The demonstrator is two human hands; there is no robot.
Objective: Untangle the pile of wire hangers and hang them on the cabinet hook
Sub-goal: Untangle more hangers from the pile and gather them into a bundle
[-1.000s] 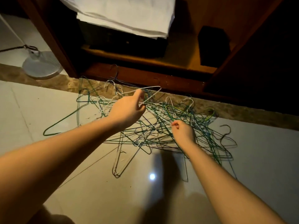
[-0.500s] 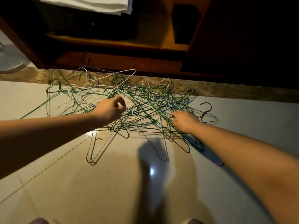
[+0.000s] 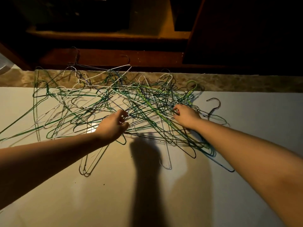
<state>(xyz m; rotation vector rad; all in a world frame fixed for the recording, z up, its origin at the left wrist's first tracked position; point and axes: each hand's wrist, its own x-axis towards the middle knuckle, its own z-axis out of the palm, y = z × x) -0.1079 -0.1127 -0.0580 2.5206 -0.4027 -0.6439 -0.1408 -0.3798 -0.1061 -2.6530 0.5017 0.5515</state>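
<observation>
Down on the floor by the cabinet, hangers all in one knot. Left grip clamped on a few mid-pile, likely to draw one free. Right grip curled onto others at the right side, probably pinning the rest down. No hook in sight; nothing hung yet.
</observation>
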